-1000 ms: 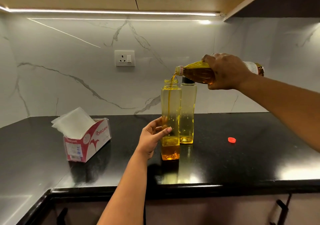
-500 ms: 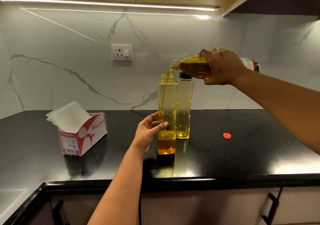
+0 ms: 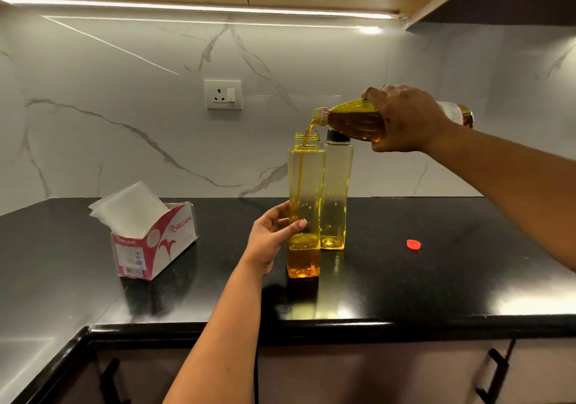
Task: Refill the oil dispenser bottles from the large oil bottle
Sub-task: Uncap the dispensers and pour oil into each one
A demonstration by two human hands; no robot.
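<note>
The right hand [image 3: 405, 120] grips the large oil bottle [image 3: 352, 120] tipped nearly level, mouth directly above the open dispenser bottle [image 3: 304, 191] the left hand [image 3: 271, 238] clasps.

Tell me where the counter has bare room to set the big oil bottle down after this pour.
Bare counter lies right of the red cap and along the front edge. Another patch sits between the tissue box and the left hand. It is crowded around the two dispenser bottles.
</note>
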